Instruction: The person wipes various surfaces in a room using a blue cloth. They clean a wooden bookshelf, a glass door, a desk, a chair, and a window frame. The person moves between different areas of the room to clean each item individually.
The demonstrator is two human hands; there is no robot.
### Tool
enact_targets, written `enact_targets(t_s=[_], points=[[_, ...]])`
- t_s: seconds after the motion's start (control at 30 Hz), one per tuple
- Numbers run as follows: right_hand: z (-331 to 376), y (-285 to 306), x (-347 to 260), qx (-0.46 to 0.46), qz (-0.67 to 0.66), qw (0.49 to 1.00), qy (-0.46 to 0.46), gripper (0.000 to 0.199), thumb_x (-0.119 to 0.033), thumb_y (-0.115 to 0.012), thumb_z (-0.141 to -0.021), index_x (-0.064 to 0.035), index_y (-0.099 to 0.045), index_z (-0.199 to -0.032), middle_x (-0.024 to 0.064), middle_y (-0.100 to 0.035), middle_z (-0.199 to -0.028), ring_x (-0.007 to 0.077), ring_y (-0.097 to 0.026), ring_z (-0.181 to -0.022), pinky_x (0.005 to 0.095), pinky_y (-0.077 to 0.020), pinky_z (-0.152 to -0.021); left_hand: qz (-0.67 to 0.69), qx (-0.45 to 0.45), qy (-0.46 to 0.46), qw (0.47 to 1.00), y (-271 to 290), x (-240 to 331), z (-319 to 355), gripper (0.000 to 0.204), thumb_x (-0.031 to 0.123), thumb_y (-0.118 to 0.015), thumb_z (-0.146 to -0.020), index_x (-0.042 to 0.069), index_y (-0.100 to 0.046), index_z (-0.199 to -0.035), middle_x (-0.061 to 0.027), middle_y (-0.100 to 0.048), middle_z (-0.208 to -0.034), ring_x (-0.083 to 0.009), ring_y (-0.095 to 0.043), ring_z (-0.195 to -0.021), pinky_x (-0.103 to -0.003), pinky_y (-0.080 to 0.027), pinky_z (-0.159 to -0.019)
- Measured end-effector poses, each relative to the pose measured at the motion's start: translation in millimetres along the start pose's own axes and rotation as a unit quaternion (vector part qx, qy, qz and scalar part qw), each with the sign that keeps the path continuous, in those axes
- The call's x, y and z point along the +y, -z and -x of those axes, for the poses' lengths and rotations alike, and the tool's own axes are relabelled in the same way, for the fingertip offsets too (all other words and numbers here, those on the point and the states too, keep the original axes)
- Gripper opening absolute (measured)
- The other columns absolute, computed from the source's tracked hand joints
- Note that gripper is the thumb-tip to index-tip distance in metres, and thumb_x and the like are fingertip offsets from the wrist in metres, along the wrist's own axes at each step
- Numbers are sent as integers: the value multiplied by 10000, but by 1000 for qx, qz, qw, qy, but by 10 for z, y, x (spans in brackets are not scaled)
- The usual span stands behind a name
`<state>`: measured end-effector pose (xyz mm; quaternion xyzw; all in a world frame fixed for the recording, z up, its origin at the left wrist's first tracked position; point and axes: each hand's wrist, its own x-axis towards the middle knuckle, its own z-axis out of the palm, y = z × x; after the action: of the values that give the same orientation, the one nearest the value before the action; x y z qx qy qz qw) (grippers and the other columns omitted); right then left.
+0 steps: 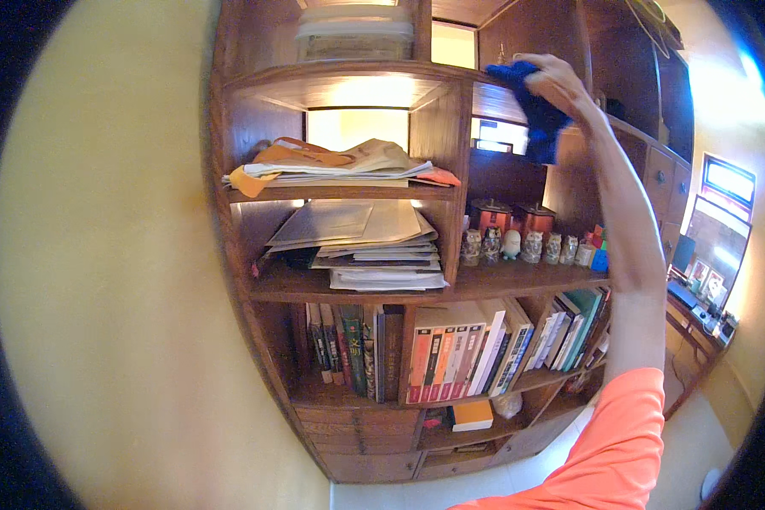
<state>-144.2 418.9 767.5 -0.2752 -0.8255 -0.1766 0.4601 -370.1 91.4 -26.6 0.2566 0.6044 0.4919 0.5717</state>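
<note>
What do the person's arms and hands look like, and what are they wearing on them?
Only the right arm shows. Its sleeve is bright coral orange, short and plain, with no pattern that I can see. Below the sleeve the arm is bare. The right hand wears no glove, and no watch shows on the wrist. The left hand isn't in view.

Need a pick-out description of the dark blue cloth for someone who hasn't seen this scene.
Find the tall dark-wood shelving unit, right of the plain yellow wall. Toward its top, a bare right hand reaches up from an orange sleeve. The cloth is bunched in its grip and hangs limp, its dark blue fabric standing out from the brown wood around it.
</note>
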Motion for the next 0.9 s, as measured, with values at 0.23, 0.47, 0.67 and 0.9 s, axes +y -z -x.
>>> enact_targets(t_s=[0.23,0.47,0.67,0.9], points=[[360,201,377,36,-133,990,-3,495,-100,-498,-576,-89,-662,-1043,26,-624,-769,111,-580,-674,244,-482,-630,-38,-37,-256,965,12,832,195,157,128,-579,-891,42,-617,-1017,8,-603,-700,-68,-547,-659,-263,-488,-650],[493,169,682,207,-248,945,61,473,-22,-519,-617,-69,-673,-1062,21,-658,-846,110,-599,-761,241,-489,-723,-254,99,-738,617,-1252,5351,1019,124,69,-551,-870,-16,-641,-856,-99,-637,-779,-173,-597,-710,-299,-476,-661],[765,559,942,366,-446,815,42,474,-1,-501,-621,19,-643,-1073,66,-661,-920,156,-612,-829,252,-480,-799,-292,202,-805,475,-2483,7614,1126,308,324,-686,-786,57,-693,-940,-145,-647,-971,-253,-624,-911,-355,-473,-824],[1195,669,1291,286,-455,840,77,503,-5,-479,-590,11,-641,-1067,65,-662,-914,142,-612,-818,244,-486,-771,-503,170,-586,612,-3485,8546,766,723,638,-710,-680,76,-644,-1130,-221,-589,-1179,-305,-508,-1157,-396,-423,-920]])
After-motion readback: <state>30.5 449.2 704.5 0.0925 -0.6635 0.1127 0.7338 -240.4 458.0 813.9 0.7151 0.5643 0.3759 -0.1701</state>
